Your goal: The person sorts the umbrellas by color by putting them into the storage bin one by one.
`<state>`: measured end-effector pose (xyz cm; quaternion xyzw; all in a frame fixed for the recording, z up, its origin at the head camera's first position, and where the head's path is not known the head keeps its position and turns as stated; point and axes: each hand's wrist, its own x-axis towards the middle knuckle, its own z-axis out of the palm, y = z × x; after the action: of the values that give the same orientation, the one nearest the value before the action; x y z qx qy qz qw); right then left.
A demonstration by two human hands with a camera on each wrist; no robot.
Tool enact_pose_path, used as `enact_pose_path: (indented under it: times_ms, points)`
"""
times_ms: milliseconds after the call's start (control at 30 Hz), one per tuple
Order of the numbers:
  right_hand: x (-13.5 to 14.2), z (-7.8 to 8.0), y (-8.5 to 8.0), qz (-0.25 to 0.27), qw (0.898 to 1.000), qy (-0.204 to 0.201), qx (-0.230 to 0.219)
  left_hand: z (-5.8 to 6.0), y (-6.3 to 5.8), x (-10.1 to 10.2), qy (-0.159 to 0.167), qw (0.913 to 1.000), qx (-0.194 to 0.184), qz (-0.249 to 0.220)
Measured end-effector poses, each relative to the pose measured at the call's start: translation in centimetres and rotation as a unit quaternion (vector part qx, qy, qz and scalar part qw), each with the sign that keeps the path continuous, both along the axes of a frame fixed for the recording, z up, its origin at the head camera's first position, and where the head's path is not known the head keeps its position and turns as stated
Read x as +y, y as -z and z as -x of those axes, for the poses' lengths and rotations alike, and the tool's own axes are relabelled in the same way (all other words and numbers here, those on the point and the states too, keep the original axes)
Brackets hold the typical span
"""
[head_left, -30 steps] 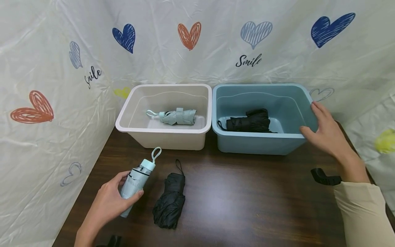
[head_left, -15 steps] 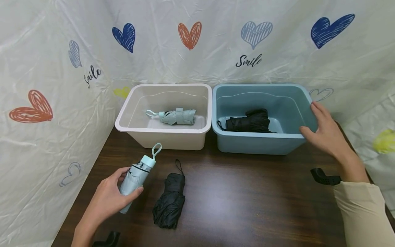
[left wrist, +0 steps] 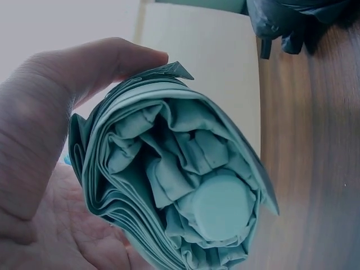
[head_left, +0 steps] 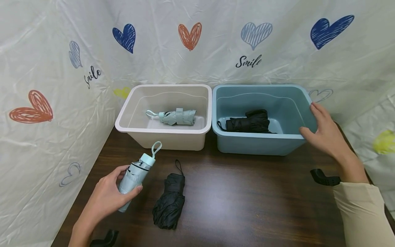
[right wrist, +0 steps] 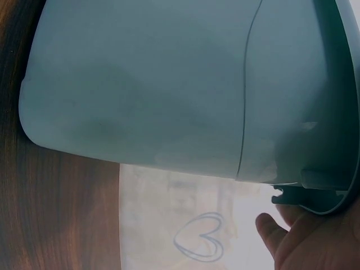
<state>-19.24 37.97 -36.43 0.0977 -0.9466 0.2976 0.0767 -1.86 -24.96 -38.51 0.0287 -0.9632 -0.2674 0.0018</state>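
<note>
A light blue folded umbrella (head_left: 135, 176) with a pale cap and wrist loop is held in my left hand (head_left: 108, 193), thumb on one side and fingers on the other. In the left wrist view, the bunched end of this umbrella (left wrist: 169, 163) faces the camera. My right hand (head_left: 327, 132) rests on the right rim of the blue bin (head_left: 256, 145), its fingers lightly bent. To the right of the held umbrella, a black folded umbrella (head_left: 170, 202) lies on the table, its loop pointing toward the bins.
A cream bin (head_left: 166, 140) stands against the blue one, with another light blue umbrella (head_left: 177, 117) inside. Inside the blue bin lies a second black umbrella (head_left: 248, 121). Behind the dark wooden table (head_left: 247, 199) hangs a white sheet (head_left: 216, 34) printed with hearts.
My left hand has lifted slightly toward the cream bin, carrying the light blue umbrella. The right hand stays at the blue bin's rim.
</note>
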Motion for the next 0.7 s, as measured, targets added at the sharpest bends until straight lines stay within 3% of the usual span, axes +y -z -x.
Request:
enact_pose_path:
  times_ms: [700]
  points:
    - [0.2, -0.1, -0.1, 0.0, 1.0, -0.005, -0.01, 0.6, -1.1, 0.0, 0.014, 0.9999, 0.005, 0.006]
